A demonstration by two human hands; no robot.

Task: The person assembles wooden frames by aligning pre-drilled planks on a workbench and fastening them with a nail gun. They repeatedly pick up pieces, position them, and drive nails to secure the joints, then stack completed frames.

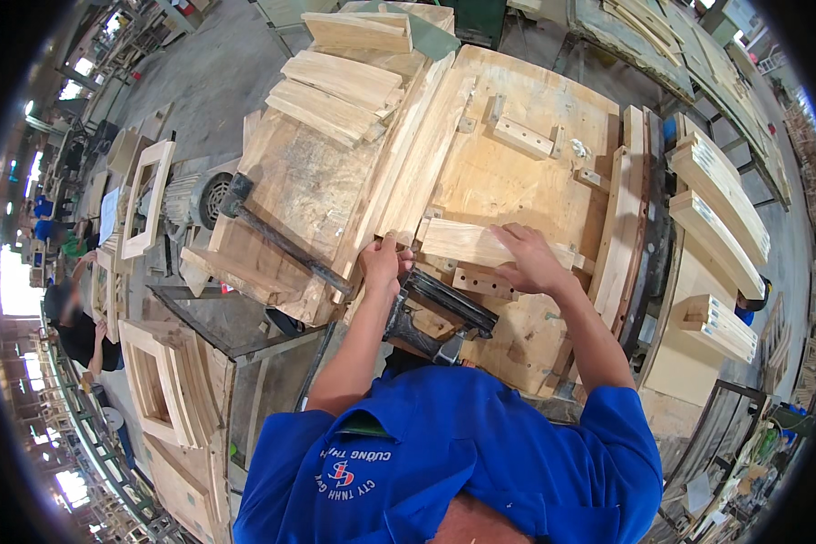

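My left hand (385,263) is closed, fingertips pinched together beside a long pale wooden rail (431,150); anything between them is too small to make out. A short wooden slat (458,241) lies crosswise on the plywood jig board (530,195), its left end close to those fingers. Across the slat's right part lies my right hand (528,261), gripping it with thumb on the near side and fingers on the far side. A black nail gun (440,317) rests on the bench just in front of my body, below my left hand.
A hammer (281,238) lies on the left of the bench, near stacked boards (335,91). Wooden blocks (521,138) are fixed to the jig. Curved wooden parts (716,227) stand at the right. Wooden frames (159,381) lean at the left, near another person (86,331).
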